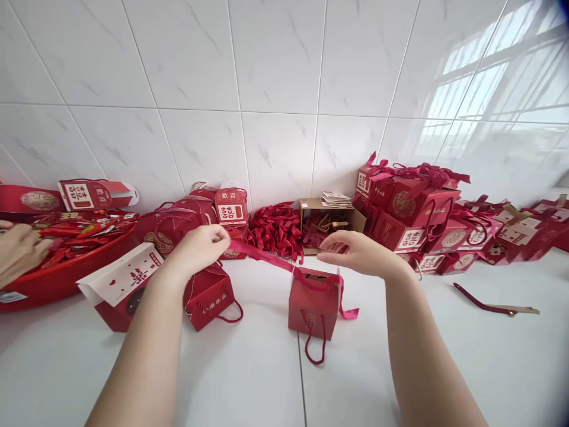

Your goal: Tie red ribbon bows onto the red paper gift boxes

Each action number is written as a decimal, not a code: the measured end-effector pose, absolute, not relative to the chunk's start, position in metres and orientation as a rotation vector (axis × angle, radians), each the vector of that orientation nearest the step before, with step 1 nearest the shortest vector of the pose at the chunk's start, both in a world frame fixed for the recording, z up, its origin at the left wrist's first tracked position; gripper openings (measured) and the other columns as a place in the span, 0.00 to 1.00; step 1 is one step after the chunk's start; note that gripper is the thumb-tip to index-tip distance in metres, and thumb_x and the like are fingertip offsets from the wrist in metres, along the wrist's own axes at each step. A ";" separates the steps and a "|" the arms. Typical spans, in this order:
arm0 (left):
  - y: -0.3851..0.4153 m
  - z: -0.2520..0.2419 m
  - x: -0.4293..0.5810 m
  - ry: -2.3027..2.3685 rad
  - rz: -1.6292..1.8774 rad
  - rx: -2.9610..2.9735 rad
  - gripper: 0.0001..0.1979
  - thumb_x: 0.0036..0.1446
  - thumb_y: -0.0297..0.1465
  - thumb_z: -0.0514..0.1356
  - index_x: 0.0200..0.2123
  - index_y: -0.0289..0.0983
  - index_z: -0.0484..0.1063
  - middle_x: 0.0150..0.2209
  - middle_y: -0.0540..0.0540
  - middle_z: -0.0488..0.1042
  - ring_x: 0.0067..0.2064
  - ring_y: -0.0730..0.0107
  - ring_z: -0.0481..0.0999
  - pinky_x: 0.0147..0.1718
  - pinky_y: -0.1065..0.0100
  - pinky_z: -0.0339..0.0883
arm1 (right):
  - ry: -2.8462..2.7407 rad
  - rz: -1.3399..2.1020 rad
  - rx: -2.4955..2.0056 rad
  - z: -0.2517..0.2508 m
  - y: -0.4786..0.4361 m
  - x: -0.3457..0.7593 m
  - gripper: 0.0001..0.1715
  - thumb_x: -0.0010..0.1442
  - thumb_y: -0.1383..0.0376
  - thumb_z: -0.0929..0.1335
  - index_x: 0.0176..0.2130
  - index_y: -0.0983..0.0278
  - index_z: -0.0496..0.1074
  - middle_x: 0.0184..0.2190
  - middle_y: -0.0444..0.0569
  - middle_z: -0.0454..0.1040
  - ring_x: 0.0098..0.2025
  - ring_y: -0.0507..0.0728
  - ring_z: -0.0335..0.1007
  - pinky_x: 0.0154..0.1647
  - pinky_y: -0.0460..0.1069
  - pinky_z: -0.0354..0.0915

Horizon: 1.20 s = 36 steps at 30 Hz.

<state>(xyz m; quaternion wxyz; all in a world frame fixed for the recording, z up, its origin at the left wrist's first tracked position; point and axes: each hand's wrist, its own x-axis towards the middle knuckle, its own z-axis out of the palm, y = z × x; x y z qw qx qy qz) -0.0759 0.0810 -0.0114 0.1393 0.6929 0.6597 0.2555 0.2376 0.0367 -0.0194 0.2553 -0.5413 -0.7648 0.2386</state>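
Note:
A small red gift box with a dark red cord handle stands on the white surface in front of me. A red ribbon runs from the top of that box up to the left, where my left hand pinches its end and pulls it fairly taut. The ribbon's other end hangs down the box's right side and lies on the surface. Above and to the right of the box is my right hand, its fingers loosely curved and apart, with nothing seen in them.
Behind the box lie a heap of red ribbons and an open cardboard box of straps. Ribboned gift boxes are stacked right, near a loose strap. At left, another person's hand reaches into a red basin of packets.

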 end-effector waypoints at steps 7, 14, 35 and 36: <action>0.090 -0.022 -0.071 2.228 0.596 2.150 0.17 0.43 0.38 0.58 0.39 0.40 0.71 0.47 0.38 0.71 0.52 0.42 0.66 0.43 0.56 0.64 | -2.352 0.524 -1.654 -0.024 0.032 0.213 0.16 0.45 0.58 0.71 0.37 0.60 0.72 0.39 0.47 0.74 0.39 0.57 0.69 0.29 0.47 0.60; 0.079 -0.051 -0.005 1.216 0.494 2.184 0.17 0.46 0.31 0.57 0.42 0.41 0.68 0.48 0.46 0.71 0.50 0.60 0.69 0.49 0.64 0.62 | -2.433 0.424 -1.767 -0.037 0.047 0.197 0.07 0.44 0.65 0.69 0.26 0.62 0.66 0.28 0.46 0.72 0.28 0.54 0.65 0.22 0.47 0.51; 0.077 -0.050 0.000 1.020 0.497 1.896 0.17 0.53 0.46 0.54 0.37 0.39 0.71 0.38 0.46 0.74 0.43 0.64 0.70 0.40 0.69 0.62 | -2.497 0.624 -1.563 -0.052 0.063 0.196 0.12 0.44 0.59 0.71 0.29 0.63 0.70 0.28 0.44 0.70 0.27 0.52 0.63 0.22 0.45 0.53; 0.078 -0.051 0.000 0.987 0.483 1.901 0.18 0.53 0.47 0.55 0.36 0.39 0.71 0.36 0.47 0.73 0.41 0.65 0.70 0.38 0.69 0.62 | -2.504 0.621 -1.556 -0.053 0.064 0.195 0.12 0.44 0.58 0.71 0.28 0.63 0.70 0.27 0.44 0.69 0.27 0.52 0.63 0.22 0.45 0.52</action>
